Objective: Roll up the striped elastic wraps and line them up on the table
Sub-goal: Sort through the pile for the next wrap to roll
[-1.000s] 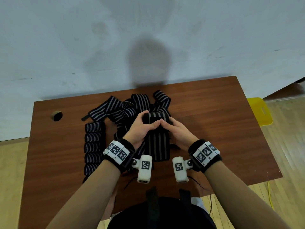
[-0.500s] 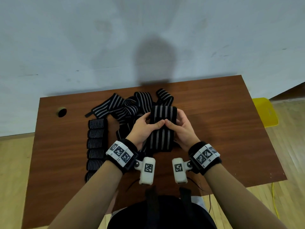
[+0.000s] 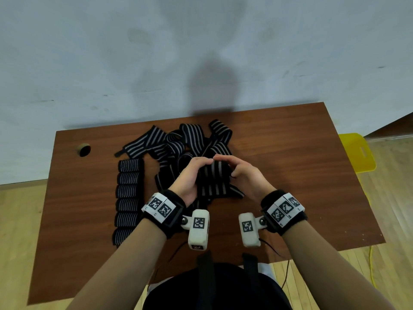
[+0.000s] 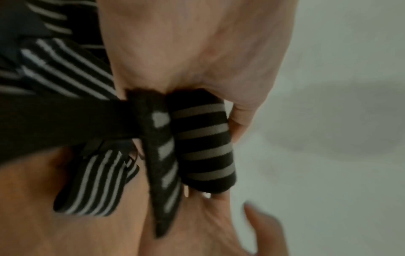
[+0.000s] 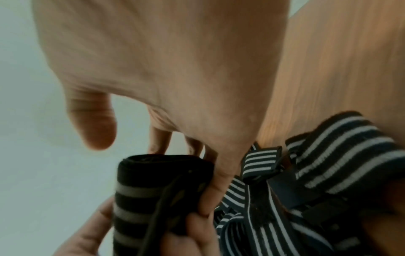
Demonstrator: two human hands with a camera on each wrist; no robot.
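Midway, a striped wrap is being wound between both hands above the wooden table [image 3: 290, 153].

Largest is the tangled pile of loose wraps [image 3: 190, 139] at the table's far middle, then the row of finished rolls [image 3: 128, 198] along its left side. Held over the table, the half-rolled wrap [image 3: 214, 175] looks soft, light and springy; the left hand [image 3: 190, 177] and right hand [image 3: 245, 175] curl round its two ends, fingertips pinching the coil. Gripping the coil's ends seems best, since elastic tends to unwind.

Bare forearms, no sleeves. Black fabric wristbands [image 3: 166, 211] w/ white square-code marker tiles; white boxy wrist cams [image 3: 199, 229], thin black cable [image 3: 271, 247], dark top [image 3: 214, 287].
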